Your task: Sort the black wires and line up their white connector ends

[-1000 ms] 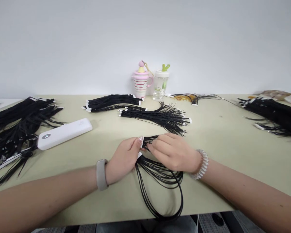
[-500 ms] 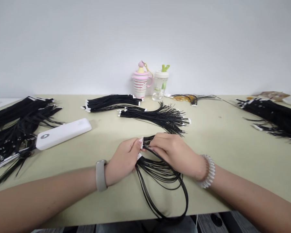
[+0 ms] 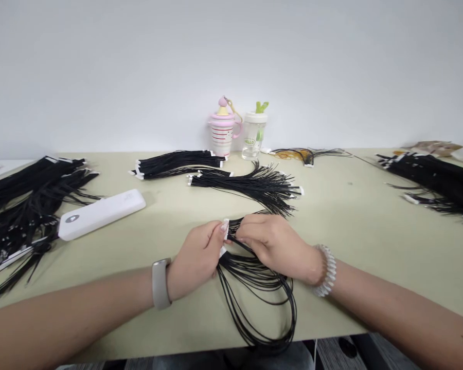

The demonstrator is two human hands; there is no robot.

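In the head view, my left hand (image 3: 200,252) is closed round a white connector (image 3: 226,228) on a black wire harness (image 3: 254,270), the thumb pressed on top of it. A second white connector piece shows just below the thumb. My right hand (image 3: 280,246) pinches black wires close to that connector, its fingertips partly hidden behind the knuckles. From the hands the wires loop down toward the front edge of the table. Beyond my right hand lies a loose bundle of black wires (image 3: 247,185) with white connectors and fanned-out ends.
A white power bank (image 3: 102,213) lies left, beside a heap of black wire harnesses (image 3: 34,200). Another wire bundle (image 3: 173,163) lies at the back. A pink-lidded cup (image 3: 221,134) and a clear bottle (image 3: 253,136) stand by the wall. More harnesses (image 3: 440,180) lie at right.
Both hands keep their grips and have barely moved. The hanging wire loop has shifted slightly and its strands are spread a little more.
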